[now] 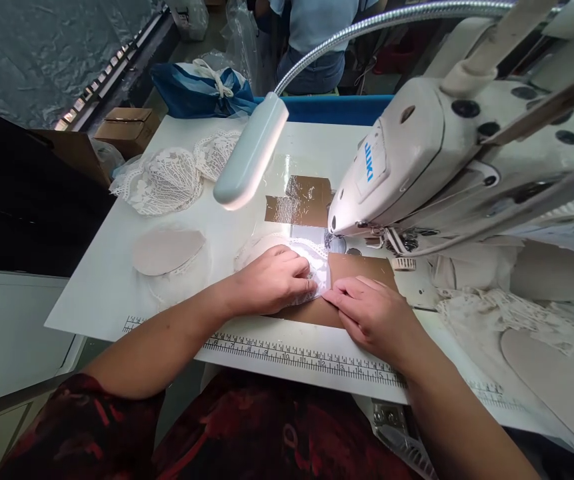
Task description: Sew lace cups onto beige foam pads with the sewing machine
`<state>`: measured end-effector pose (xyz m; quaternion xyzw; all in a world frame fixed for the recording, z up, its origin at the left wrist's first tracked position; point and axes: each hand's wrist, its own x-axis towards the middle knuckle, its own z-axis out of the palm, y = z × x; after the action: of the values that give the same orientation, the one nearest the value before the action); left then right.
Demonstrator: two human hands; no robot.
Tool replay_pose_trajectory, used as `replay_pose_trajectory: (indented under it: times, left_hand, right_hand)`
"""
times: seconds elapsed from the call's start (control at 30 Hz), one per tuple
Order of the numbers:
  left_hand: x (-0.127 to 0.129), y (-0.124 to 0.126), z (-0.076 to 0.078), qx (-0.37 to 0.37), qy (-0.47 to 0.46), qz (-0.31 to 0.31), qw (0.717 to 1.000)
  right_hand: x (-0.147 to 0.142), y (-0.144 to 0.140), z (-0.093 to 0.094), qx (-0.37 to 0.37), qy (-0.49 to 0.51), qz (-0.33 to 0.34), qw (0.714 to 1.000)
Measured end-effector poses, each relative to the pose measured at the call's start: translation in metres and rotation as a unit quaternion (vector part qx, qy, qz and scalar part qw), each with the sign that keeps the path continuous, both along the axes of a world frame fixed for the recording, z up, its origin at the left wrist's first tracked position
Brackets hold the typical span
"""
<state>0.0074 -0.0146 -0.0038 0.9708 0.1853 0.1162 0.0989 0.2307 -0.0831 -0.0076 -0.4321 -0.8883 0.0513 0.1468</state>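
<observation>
Your left hand is half-curled on lace, grip unclear, right hand pinching alongside, so yeah, probably floppy, hold edges.

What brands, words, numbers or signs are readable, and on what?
"JUKI", on the white metal sewing machine.
"8 9 10 11 12 13 14 15", on the black-printed ruler scale along the white tabletop's front edge.
The scale's remaining figures are too small or blurred to read.
</observation>
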Motion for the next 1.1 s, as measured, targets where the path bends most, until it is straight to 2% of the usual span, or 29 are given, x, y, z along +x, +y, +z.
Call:
replay_pose_trajectory:
  times: [0.3,1.1]
  left_hand:
    - [-0.0025,0.0005,-0.0032,0.066,0.045,-0.026,0.997]
    - [-0.0005,-0.0043,0.0029,0.097,0.066,-0.019,0.993]
  right_hand:
    - [0.0004,-0.0009,0.0009,-0.010,0.003,0.000,1.000]
    - [0.0032,-0.0002,0.0016,-0.005,0.044,-0.015,0.999]
